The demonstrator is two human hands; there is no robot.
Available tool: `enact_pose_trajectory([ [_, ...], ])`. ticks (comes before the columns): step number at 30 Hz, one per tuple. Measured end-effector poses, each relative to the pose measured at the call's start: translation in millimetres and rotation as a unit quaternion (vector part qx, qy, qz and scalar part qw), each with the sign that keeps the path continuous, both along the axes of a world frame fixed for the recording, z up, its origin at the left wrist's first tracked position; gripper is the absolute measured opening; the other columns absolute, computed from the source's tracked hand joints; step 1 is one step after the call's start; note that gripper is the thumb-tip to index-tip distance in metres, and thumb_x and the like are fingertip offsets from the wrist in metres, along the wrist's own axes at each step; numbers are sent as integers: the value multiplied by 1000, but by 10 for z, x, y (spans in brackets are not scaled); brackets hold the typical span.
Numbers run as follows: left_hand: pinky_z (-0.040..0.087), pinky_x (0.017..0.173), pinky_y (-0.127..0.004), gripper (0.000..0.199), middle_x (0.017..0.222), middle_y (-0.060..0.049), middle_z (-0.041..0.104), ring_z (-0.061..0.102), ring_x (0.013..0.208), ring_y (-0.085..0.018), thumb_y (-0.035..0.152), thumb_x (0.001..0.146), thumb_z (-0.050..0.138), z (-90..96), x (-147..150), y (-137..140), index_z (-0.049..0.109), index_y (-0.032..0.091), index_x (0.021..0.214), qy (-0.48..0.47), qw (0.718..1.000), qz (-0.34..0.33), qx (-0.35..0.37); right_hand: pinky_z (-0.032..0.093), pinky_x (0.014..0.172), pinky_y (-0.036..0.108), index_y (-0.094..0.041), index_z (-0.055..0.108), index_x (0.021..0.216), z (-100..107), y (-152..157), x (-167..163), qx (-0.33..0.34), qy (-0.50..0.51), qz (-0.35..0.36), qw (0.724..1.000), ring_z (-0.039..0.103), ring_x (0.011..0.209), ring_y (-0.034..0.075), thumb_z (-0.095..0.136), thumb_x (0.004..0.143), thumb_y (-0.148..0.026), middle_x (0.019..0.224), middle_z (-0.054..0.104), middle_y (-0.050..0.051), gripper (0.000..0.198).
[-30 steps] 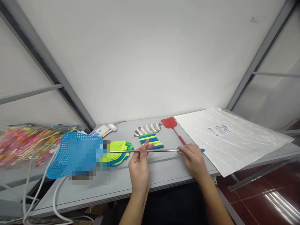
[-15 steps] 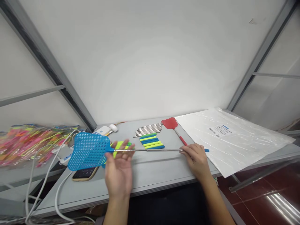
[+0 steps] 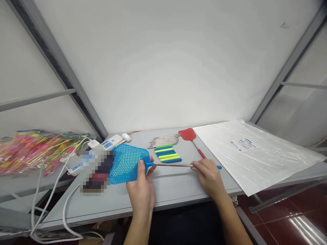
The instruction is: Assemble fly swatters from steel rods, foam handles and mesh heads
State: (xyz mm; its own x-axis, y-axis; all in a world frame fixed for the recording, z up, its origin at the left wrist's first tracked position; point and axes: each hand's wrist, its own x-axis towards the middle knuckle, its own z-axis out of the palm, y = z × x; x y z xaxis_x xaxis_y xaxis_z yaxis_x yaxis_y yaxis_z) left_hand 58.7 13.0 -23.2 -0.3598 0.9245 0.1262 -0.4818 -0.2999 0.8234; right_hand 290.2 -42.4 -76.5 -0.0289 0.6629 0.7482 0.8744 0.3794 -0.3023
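A blue fly swatter with a thin metal shaft lies across both my hands above the table. My left hand is closed on its head near the neck, thumb on the mesh and fingers behind. Around the far end of the shaft, by the blue grip, my right hand is closed, and the tip of the grip sticks out beyond it. Behind the shaft are several blue, yellow and green grip sleeves in a row. Several metal rods lie side by side beyond them. A red fly swatter rests near my right hand.
A white plastic-wrapped sheet with a label covers the table's right side. At left are a power strip, white cables, a blurred-out patch, and a pile of bagged colourful items. A small white device sits near the wall.
The blue swatter's head has moved right, towards my right hand, and its shaft looks shorter. My left hand has gone from open under the shaft to closed on the head.
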Motion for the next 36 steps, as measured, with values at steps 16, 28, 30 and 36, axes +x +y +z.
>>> enact_pose_trajectory([
  [16, 55, 84, -37, 41, 108, -8, 71, 68, 99, -24, 34, 80, 72, -151, 317, -175, 64, 20, 118, 35, 990, -137, -25, 37, 68, 31, -22, 63, 102, 226, 49, -560, -59, -1, 49, 997, 52, 72, 18, 52, 95, -28, 79, 62, 4, 14],
  [28, 46, 94, -35, 38, 129, -7, 60, 57, 116, -24, 43, 90, 57, -211, 283, -66, 59, 27, 124, 312, 904, -291, 1, 44, 74, 31, -21, 51, 120, 329, 74, 14, -253, 135, -215, 933, 65, 92, 24, 36, 96, -33, 104, 68, 9, 30],
  [30, 45, 95, -37, 32, 125, -6, 62, 57, 114, -23, 42, 92, 53, -207, 320, -82, 63, 27, 118, 389, 874, -289, 26, 43, 72, 32, -19, 50, 121, 400, 185, 174, -295, 118, -283, 905, 64, 92, 26, 34, 95, -30, 100, 68, 11, 32],
  [36, 40, 104, -41, 29, 128, -6, 58, 49, 122, -24, 33, 94, 49, -171, 596, -87, 61, 26, 119, 584, 736, -280, 196, 40, 67, 31, -10, 51, 119, 460, 594, 402, -350, 102, -310, 878, 64, 91, 28, 36, 90, -16, 98, 67, 18, 33],
])
